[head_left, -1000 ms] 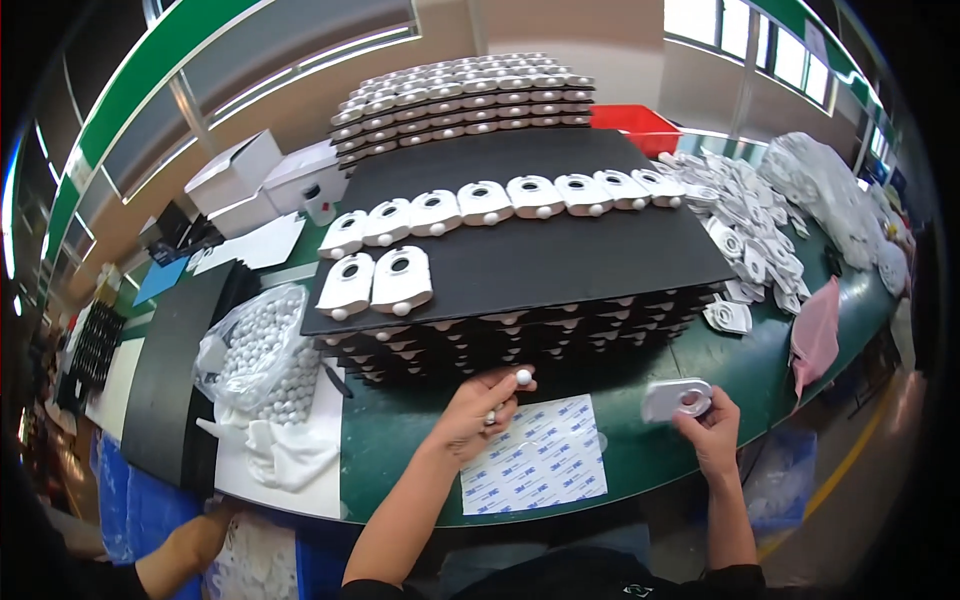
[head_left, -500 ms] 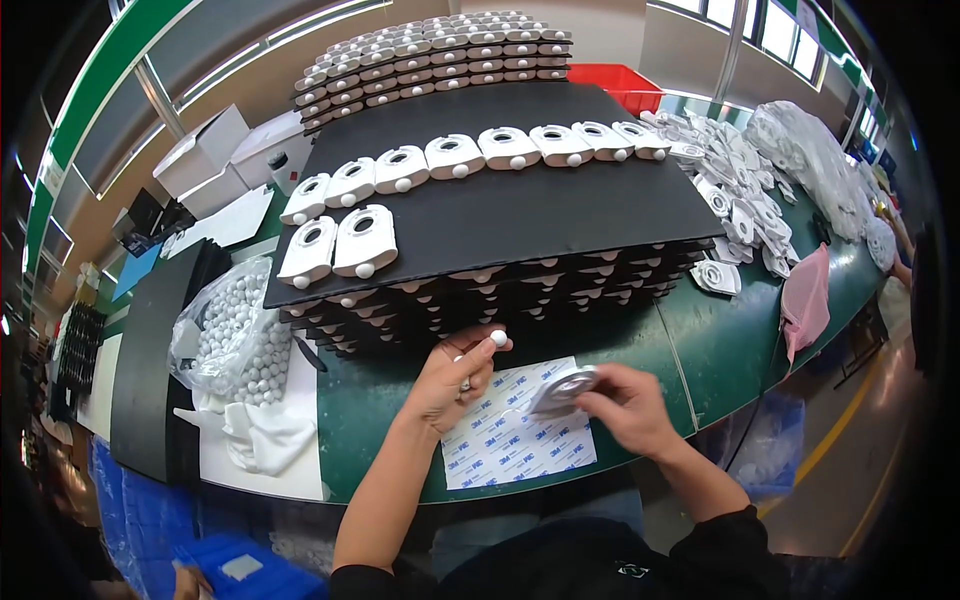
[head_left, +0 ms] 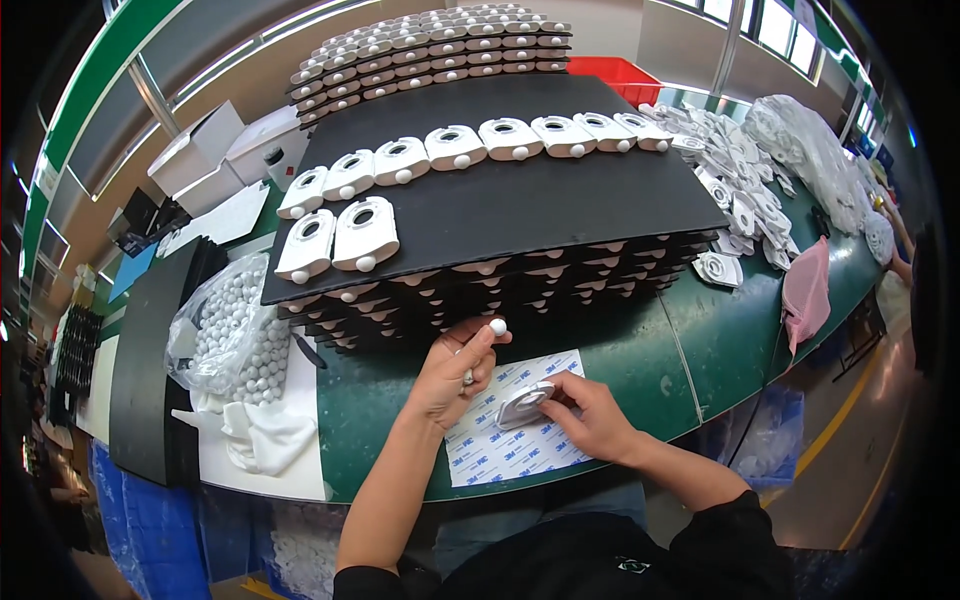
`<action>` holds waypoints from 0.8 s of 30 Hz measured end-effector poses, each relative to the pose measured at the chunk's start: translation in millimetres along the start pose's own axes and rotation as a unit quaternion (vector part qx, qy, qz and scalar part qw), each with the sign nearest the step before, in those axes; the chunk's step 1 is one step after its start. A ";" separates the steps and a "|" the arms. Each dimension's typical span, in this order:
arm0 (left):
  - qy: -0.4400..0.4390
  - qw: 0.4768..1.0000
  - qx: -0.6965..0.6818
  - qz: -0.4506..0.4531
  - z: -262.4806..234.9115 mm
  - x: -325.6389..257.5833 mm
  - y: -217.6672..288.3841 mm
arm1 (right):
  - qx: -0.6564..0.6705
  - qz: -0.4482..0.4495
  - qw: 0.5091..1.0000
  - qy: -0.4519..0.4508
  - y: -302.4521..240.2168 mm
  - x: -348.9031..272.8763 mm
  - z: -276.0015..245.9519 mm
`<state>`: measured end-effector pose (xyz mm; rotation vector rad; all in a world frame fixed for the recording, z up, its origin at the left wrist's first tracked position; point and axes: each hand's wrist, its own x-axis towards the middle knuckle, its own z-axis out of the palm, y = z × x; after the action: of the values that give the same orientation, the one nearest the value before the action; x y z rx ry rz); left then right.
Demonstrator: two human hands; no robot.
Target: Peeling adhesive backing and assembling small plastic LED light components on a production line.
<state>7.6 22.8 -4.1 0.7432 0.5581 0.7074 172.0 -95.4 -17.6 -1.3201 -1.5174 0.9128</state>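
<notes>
Between thumb and forefinger, my left hand (head_left: 452, 378) pinches a small white ball (head_left: 498, 327); its other fingers curl around what look like more balls. My right hand (head_left: 592, 420) grips a white plastic housing (head_left: 523, 403) with a round opening, tilted over a printed sheet (head_left: 500, 456) on the green table. The ball and the housing are apart. Beyond my hands, a black board (head_left: 560, 205) tops a stack of boards. It carries a back row of similar white housings (head_left: 455, 146) and two more at its left front, each with a white ball at its edge.
To the left, a clear bag of white balls (head_left: 232, 325) lies beside a white cloth (head_left: 262, 437) and black boards (head_left: 150, 370). Loose white parts (head_left: 735, 195) are heaped at the right, near a pink cloth (head_left: 806, 295). A red bin (head_left: 615, 78) stands at the back.
My right hand has brought the housing leftward, closer to my left hand, and turned it. My left hand keeps its pinch on the ball, moving only slightly.
</notes>
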 end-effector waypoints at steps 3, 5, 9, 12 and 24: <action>-0.001 1.000 0.003 -0.002 0.4 0.6 0.6 | -0.022 -0.020 0.999 0.016 3.1 -1.2 1.3; -0.002 1.000 0.009 0.000 -0.1 0.2 0.9 | -0.020 -0.020 0.999 0.028 2.9 -2.1 1.2; 0.002 1.000 0.022 0.007 3.5 -1.1 1.5 | -0.058 -0.049 0.997 0.012 0.3 -0.3 -0.2; -0.013 0.999 0.029 -0.002 1.6 -1.8 0.7 | -0.139 -0.137 0.981 -0.011 -0.5 -0.2 1.8; 0.004 0.991 0.130 -0.017 16.6 -9.8 0.5 | 0.481 0.075 0.870 0.085 4.7 11.0 -13.4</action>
<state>12.4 9.0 8.5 0.9709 0.6771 0.6127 185.9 -84.1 -15.9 -0.7333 -0.6253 1.3606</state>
